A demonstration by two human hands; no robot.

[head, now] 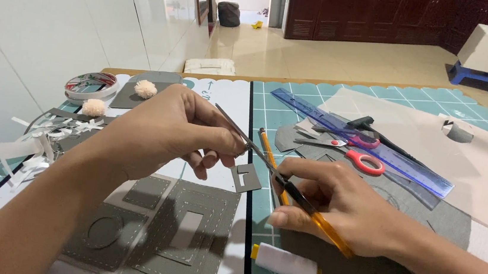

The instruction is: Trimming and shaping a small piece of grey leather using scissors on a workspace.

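Right hand grip: the right hand [332,208] is wrapped shut around a pair of orange-handled scissors [287,186], thumb and fingers through or over the loops, blades running up and left.
Left hand grip: the left hand [179,131] pinches the small grey felt piece [245,177] between thumb and fingertips, right by the blades, a little above the table.
Felt piece: a small square with a notch cut out, hanging just under the scissor blades, between both hands.
How it handles: my read is light, soft and floppy, easy to bend out of line; best taken close to the cut edge, as now, so it stays taut.
Just below the grip: a stitched grey felt panel [163,230] with a circle and rectangles lies flat on the white sheet [224,96].
Near the right wrist: a white thread spool [286,264] lies on the green cutting mat [263,216].
Behind the blades: a pencil [266,145], red-handled scissors [352,156] and a blue ruler [374,146] lie well beyond the hands.
Far left of the grip: paper scraps [41,141], two pompoms [145,89] and a tape roll [91,85].
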